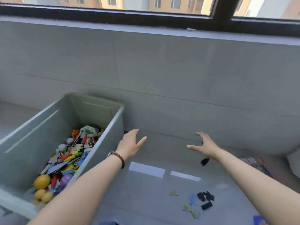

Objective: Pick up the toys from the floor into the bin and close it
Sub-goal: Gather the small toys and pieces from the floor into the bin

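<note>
Head view: we are mid-pickup, left hand (132,143) and right hand (204,146) spread, holding nothing. The bin (97,103), lidless, sits left of our left fingers; scattered toy pieces (205,198) lie behind the right fingers. Next, we judge, reach back.

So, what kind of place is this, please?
Probably a room or enclosed balcony in a flat: a glossy tiled floor, a window facing apartment blocks, and an open bin of toys.

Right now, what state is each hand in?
Left hand: open, fingers spread, holding nothing, beside the bin.
Right hand: open, fingers spread, holding nothing, above the floor.
</note>
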The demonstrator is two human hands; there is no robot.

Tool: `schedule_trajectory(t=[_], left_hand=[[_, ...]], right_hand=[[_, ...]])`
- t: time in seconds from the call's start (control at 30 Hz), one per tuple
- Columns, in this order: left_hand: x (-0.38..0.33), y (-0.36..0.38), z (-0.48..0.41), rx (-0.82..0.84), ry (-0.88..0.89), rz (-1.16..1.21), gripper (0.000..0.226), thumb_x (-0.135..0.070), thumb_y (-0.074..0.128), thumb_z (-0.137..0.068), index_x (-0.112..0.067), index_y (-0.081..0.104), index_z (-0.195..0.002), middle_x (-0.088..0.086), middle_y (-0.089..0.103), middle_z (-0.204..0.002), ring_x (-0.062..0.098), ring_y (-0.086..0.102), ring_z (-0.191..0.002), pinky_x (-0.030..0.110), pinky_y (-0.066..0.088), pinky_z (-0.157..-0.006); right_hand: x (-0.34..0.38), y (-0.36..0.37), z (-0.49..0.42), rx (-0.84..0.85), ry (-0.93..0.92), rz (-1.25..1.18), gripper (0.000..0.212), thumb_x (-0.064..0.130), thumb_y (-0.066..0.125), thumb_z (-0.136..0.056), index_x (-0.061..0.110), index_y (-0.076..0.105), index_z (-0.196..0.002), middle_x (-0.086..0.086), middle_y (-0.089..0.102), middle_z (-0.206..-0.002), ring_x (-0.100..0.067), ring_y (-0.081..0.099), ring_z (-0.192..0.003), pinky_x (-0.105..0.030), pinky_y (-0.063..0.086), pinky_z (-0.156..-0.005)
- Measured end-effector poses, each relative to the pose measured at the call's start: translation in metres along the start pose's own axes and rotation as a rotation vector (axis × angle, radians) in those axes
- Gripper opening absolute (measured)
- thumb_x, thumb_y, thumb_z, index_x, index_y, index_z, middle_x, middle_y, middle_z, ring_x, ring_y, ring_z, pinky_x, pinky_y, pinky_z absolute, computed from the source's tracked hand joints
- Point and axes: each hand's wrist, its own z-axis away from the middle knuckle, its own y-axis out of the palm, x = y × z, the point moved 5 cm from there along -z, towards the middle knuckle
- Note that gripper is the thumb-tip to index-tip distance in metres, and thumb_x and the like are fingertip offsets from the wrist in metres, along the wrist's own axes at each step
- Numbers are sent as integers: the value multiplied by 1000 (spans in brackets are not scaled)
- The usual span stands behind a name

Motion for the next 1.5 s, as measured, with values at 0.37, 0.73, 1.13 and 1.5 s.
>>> schedule_trajectory(t=[0.37, 0.73, 1.13, 1.5], left_hand=[[-25, 230, 22, 538, -65, -163, 73, -54, 49, -89, -21, 21, -148, 3, 24, -153, 22, 36, -135, 34, 35, -107], [26, 315, 29, 534, -153, -99, 49, -35, 66, -84, -21, 47, -127, 3, 46, -124, 19, 54, -105, 28, 46, -91], [37, 332, 17, 335, -143, 107, 23, -16, 72, -75, -15, 52, -85, -2, 54, -78, 15, 50, -68, 23, 43, -63], [3, 354, 31, 468, -670, 1100, 25, -4, 45, -96, 1, 55, -119, 9, 62, -100, 19, 59, -84, 22, 57, -65]], right_hand=[[-230, 84, 45, 44, 432, -354, 77, 33, 77, -75, 14, 36, -138, -7, 29, -146, -22, 35, -133, -30, 33, -104], [-282, 165, 10, -125, 493, -334, 71, 38, 81, -66, 15, 48, -125, -4, 36, -128, -21, 38, -122, -29, 37, -104], [-278, 188, 0, -309, 420, -297, 45, 20, 81, -66, 24, 44, -92, 10, 44, -94, -15, 42, -100, -28, 41, -88], [-270, 176, -3, -308, 428, -555, 13, 13, 70, -79, 14, 58, -81, 4, 57, -71, -16, 52, -67, -20, 40, -59]])
